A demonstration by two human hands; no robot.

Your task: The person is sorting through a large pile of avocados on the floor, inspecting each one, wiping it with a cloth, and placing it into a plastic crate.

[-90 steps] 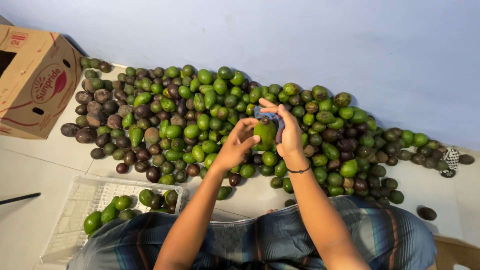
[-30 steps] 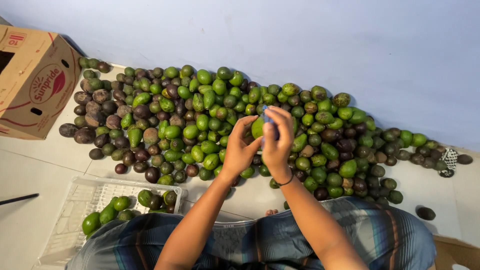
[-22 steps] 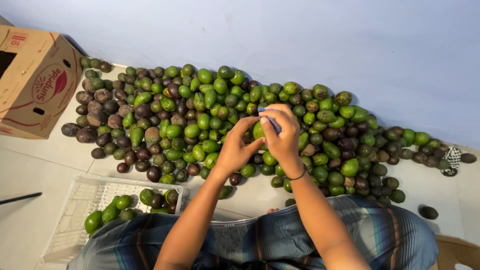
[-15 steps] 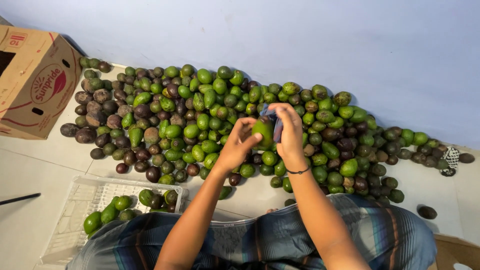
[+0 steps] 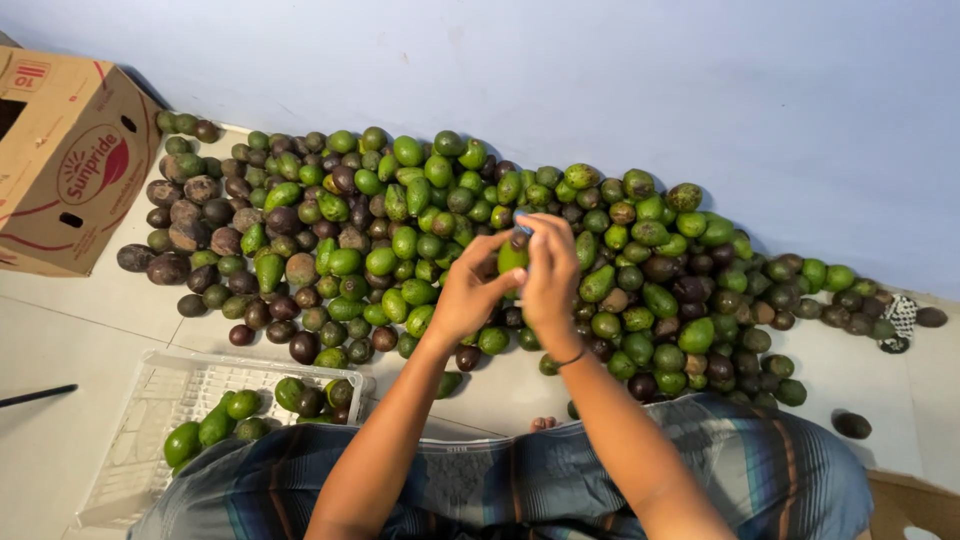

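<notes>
The person sits on the pale tiled floor [image 5: 90, 330] with both arms stretched out over a broad heap of avocados [image 5: 400, 230], and between the two hands is a single green avocado [image 5: 512, 257], lifted clear of the heap and held just above its near edge. The left hand [image 5: 470, 290] cups the fruit from below and from the left, fingers curled loosely round it with the thumb up along its side. The right hand [image 5: 550, 265] comes over from the right, its fingers bent and pinched together at the top of the fruit, where something small and pale blue shows at the fingertips; what it is I cannot tell. A thin dark band [image 5: 572, 356] sits round the right wrist. The heap runs along the foot of a light blue wall [image 5: 600, 80], a mix of bright green fruit and dark purplish-brown ones, thinning out to the right where a few strays lie apart. At the far left stands a brown cardboard box [image 5: 70, 160] with red printing, touching the edge of the heap. Nearer the person, to the left of the knees, lies a clear plastic crate [image 5: 150, 400] holding a handful of avocados, mostly green. A striped blue and grey cloth [image 5: 520, 480] covers the person's lap.
</notes>
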